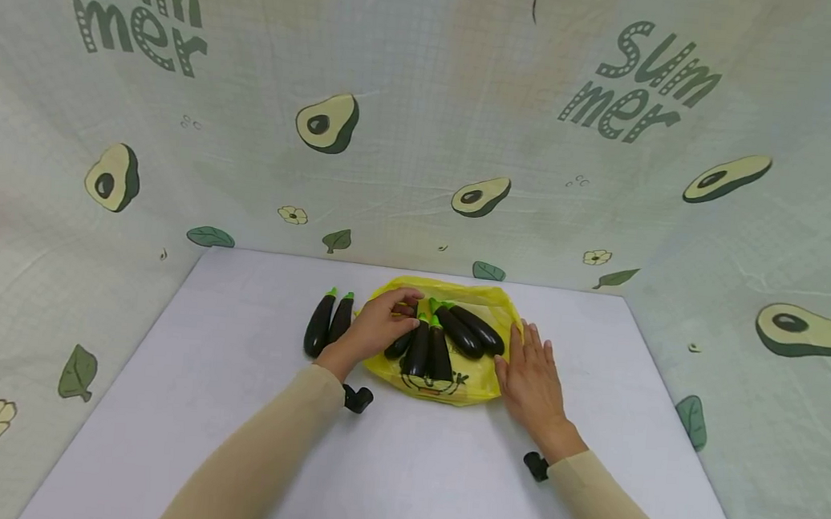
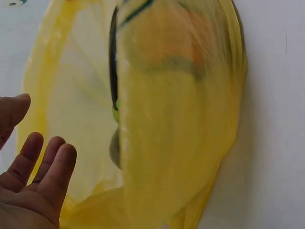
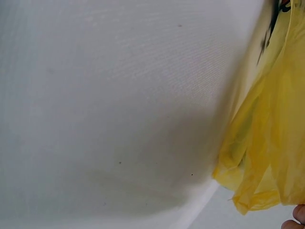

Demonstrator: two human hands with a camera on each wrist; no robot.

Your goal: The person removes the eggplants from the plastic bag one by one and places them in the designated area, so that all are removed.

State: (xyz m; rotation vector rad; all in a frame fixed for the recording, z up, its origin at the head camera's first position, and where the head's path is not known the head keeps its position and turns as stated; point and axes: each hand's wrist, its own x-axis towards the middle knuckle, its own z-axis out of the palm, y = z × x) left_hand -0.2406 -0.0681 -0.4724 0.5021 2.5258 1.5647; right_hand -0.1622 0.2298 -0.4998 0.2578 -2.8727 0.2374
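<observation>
A yellow plastic bag point(image 1: 482, 381) lies on the table with several dark eggplants point(image 1: 459, 332) on it, green stems pointing away from me. Over its left side is my left hand point(image 1: 380, 324), fingers loosely bent, partly covering one eggplant. The left wrist view shows that hand point(image 2: 35, 191) holding nothing, beside the bag's raised yellow film point(image 2: 176, 129). My right hand point(image 1: 533, 384) lies along the bag's right edge with fingers extended. In the right wrist view only its fingertips point(image 3: 299, 214) show, by the bag's rim point(image 3: 267, 191).
Two more eggplants point(image 1: 319, 323) lie side by side on the white table point(image 1: 249, 360), left of the bag and close to my left wrist. Behind the table hangs a pale cloth point(image 1: 410, 130) printed with avocados, leaves and lettering.
</observation>
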